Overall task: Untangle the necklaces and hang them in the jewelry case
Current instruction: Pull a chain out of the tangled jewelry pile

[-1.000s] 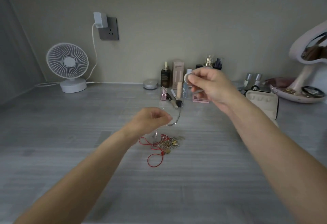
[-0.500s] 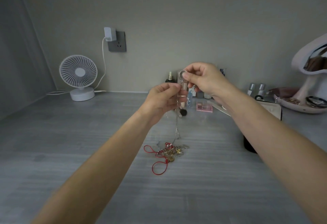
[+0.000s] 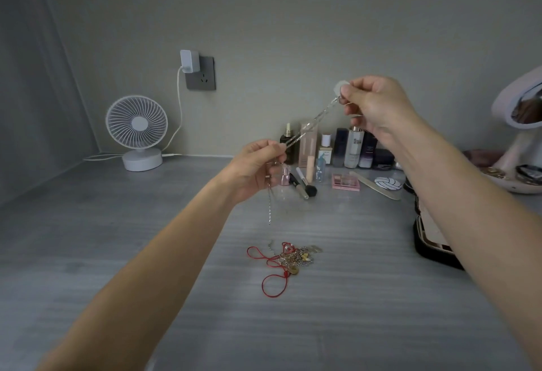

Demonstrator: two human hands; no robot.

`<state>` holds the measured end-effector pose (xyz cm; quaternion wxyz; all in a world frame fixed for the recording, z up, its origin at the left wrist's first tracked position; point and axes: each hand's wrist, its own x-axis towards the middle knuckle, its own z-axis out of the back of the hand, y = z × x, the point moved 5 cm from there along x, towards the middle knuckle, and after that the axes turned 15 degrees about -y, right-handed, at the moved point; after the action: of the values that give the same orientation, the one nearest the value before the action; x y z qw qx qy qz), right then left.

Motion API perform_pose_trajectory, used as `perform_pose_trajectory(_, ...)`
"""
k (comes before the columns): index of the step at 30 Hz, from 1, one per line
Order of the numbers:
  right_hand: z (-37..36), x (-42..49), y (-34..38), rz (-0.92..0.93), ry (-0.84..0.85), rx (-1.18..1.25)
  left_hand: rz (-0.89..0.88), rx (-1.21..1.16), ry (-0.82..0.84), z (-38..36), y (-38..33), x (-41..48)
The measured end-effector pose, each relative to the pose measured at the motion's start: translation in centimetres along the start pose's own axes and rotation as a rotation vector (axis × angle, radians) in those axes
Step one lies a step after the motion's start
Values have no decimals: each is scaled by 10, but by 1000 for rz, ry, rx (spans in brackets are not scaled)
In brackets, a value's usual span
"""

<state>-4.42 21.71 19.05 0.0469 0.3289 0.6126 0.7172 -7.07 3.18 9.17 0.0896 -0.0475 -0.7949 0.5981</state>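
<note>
A silver chain necklace is stretched taut in the air between my two hands. My right hand pinches its upper end by a pale round pendant. My left hand pinches the chain lower down, and its loose end hangs toward the table. A tangle of necklaces with a red cord and gold charms lies on the grey table below. The open jewelry case sits at the right, partly hidden behind my right forearm.
A white desk fan stands at the back left, its cable running to a wall socket. Cosmetic bottles, a brush, a pink palette and a nail file line the back. A mirror stand with a tray is at far right.
My hands moved apart: the right one rose to the right and the left dropped slightly, drawing the chain taut. Its tail has lifted off the pile.
</note>
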Motion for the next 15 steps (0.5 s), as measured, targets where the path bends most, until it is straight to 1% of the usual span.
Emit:
perform_pose_trajectory(4, 11, 4, -15, -91, -67, 51, 58, 75, 4, 15, 2, 4)
perform_pose_trajectory(10, 19, -4, -87, -228, -71, -63, 256, 237, 36, 45, 35, 13)
perform_pose_trajectory(13, 25, -20, -131, -332, -63, -138, 302, 398, 57, 57, 53, 17)
perform_pose_trajectory(15, 27, -30, -158, -358, -74, -174, 315, 521, 74, 62, 63, 19)
